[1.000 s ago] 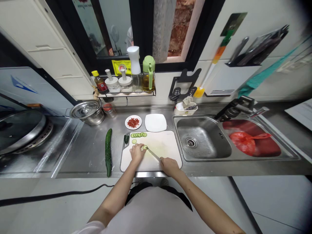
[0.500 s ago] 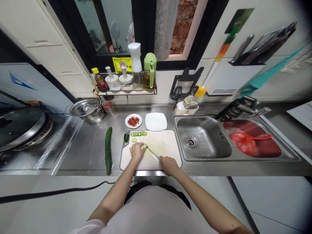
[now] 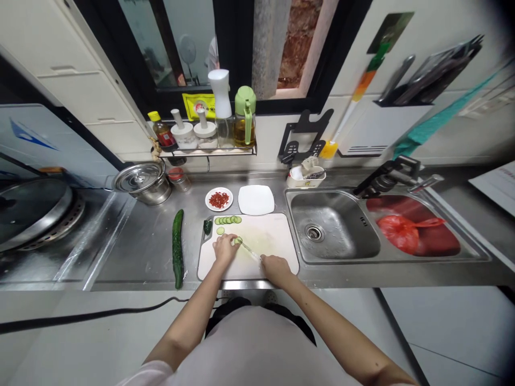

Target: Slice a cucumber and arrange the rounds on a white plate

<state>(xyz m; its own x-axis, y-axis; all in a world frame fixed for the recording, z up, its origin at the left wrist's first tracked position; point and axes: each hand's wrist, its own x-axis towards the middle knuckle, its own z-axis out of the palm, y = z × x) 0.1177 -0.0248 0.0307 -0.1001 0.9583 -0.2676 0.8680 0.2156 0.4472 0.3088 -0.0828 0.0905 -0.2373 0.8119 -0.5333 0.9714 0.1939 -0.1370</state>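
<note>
On the white cutting board (image 3: 277, 241), my left hand (image 3: 224, 249) is closed on a small piece of cucumber (image 3: 237, 240). My right hand (image 3: 277, 269) grips a knife (image 3: 251, 252) by its handle, the blade pointing up and left with its tip end at the cucumber piece. Behind my left hand lies a row of cucumber slices (image 3: 228, 220), with one single slice (image 3: 220, 230) in front of it. A dark green cucumber end (image 3: 207, 227) rests at the board's left corner. To the left of the board a whole cucumber (image 3: 177, 249) lies on the steel counter.
Behind the board stand a plate of chopped red pieces (image 3: 219, 200) and a white plate (image 3: 256, 200). A lidded pot (image 3: 145, 183) and a jar (image 3: 179, 179) are at back left. At right is a double sink (image 3: 341, 260) holding a red plastic bag (image 3: 398, 234).
The knife blade has tilted slightly at the cucumber piece. Both hands stay in nearly the same place, and the whole view has shifted a little.
</note>
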